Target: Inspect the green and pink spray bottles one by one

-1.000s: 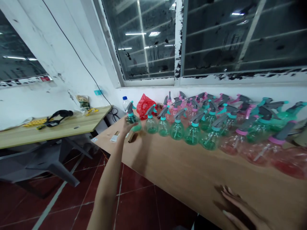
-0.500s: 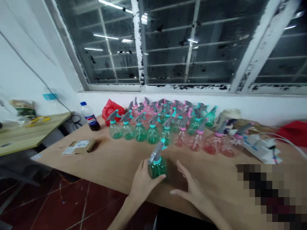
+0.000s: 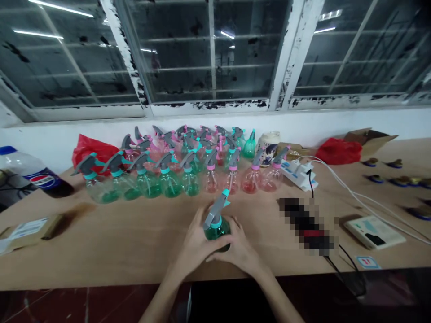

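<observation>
A green spray bottle (image 3: 216, 225) with a grey trigger and teal collar stands near the front edge of the wooden table (image 3: 134, 242). My left hand (image 3: 195, 244) wraps its left side and my right hand (image 3: 239, 249) wraps its right side, fingers curled round the body. Behind it, rows of several green spray bottles (image 3: 148, 181) and pink spray bottles (image 3: 251, 179) stand along the wall under the window.
A cola bottle (image 3: 30, 175) lies at far left, a small cardboard box (image 3: 30, 229) near it. A red bag (image 3: 89, 148) sits behind the rows. A white power strip (image 3: 299, 175), cables, a white device (image 3: 373, 231), another red bag (image 3: 338, 151) and small caps lie to the right.
My left hand carried one green bottle from the row's left end to the table front. My right hand closed onto it. The view swung right.
</observation>
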